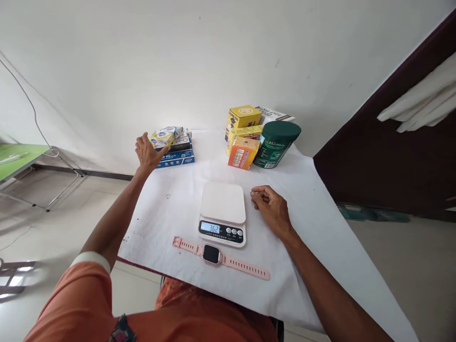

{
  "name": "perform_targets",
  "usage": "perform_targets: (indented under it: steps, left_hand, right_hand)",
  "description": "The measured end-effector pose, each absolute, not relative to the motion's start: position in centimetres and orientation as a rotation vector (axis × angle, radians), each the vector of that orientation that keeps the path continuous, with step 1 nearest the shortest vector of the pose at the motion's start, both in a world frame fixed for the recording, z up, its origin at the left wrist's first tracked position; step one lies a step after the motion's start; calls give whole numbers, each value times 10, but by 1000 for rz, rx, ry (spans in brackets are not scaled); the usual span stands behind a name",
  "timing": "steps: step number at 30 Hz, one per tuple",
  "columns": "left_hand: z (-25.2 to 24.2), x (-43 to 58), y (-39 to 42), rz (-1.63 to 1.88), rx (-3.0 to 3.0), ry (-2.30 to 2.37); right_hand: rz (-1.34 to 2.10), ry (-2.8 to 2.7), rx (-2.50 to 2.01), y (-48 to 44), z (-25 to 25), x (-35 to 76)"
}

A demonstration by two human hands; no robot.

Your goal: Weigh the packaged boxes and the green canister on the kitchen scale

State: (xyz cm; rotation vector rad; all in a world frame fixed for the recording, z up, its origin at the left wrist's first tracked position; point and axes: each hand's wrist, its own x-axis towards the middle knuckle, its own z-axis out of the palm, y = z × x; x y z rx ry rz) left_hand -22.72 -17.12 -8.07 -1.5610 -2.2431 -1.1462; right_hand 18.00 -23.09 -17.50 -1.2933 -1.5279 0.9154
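Observation:
My left hand (147, 152) reaches out to the far left of the table, its fingers around a small yellow and white box (162, 138) that lies on a stack of blue boxes (175, 156). My right hand (270, 207) rests on the white cloth just right of a white kitchen scale (223, 213), fingers curled loosely with nothing in them. The scale's platform is bare and its display reads 362. A pink smartwatch (213, 255) lies flat in front of the scale.
At the far right of the table (320, 209) stand a yellow box (243, 117), an orange box (243, 152), a tilted dark green canister (276, 143) and a white book. A green folding table (17, 156) is at left, a dark door at right.

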Motion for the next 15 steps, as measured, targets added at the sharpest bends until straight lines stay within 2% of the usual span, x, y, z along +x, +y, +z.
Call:
perform_targets:
  steps: [6, 15]
  left_hand:
    - [-69, -207, -125, -944, -1459, -2511]
    - [-63, -213, -124, -849, -1417, -2598]
  right_hand:
    - [959, -1521, -1322, -233, -173, 179]
    - [927, -1560, -1323, -230, -171, 181]
